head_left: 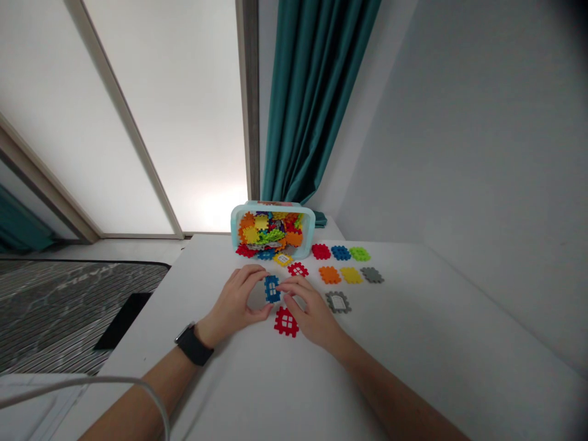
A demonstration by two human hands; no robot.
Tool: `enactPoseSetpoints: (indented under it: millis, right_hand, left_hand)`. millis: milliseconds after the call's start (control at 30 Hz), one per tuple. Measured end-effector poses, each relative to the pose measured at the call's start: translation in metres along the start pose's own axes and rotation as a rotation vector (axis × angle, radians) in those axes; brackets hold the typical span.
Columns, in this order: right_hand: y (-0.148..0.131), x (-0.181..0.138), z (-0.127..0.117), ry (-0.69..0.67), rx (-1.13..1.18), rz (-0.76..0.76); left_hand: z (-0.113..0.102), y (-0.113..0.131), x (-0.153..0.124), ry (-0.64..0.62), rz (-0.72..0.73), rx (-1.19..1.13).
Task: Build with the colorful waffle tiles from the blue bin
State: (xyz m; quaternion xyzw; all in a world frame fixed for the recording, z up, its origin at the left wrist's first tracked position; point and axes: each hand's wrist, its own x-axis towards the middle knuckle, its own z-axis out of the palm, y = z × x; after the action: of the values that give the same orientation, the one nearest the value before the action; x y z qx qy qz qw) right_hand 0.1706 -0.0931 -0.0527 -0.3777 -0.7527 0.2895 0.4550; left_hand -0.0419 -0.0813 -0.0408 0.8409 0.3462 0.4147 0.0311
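Note:
Both my hands meet at a blue window-shaped tile [271,288], held upright on the white table [413,343]. My left hand [236,301], with a black watch on its wrist, curls round the tile from the left. My right hand [311,309] pinches it from the right. A red window tile [286,321] lies flat just in front of my hands. A grey frame tile [339,302] lies right of my right hand. Behind my hands lie a smaller red tile [297,269] and a yellow one [283,259].
A pale blue tub [239,223] lies tipped on its side at the table's back, spilling several coloured tiles. Right of it, red [320,251], blue [340,252], green [359,253], orange [329,274], yellow [351,275] and grey [372,275] tiles lie in two rows. A teal curtain [312,98] hangs behind.

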Motion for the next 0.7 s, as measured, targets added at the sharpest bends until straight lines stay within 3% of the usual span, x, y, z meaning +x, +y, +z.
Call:
enactPoseSetpoints:
  millis: [300,500,700]
  right_hand:
    - [-0.009,0.000,0.011,-0.135,0.333,0.320]
    - [-0.007,0.003,0.007,-0.043,0.435,0.476]
    - [-0.003,0.006,-0.001,0.016,0.496,0.516]
  left_hand:
    - [0.006,0.003,-0.001,-0.034,0.085,-0.038]
    - [0.003,0.001,0.000,-0.067,0.064,0.010]
    - [-0.005,-0.006,0.000,-0.008,0.071,0.108]
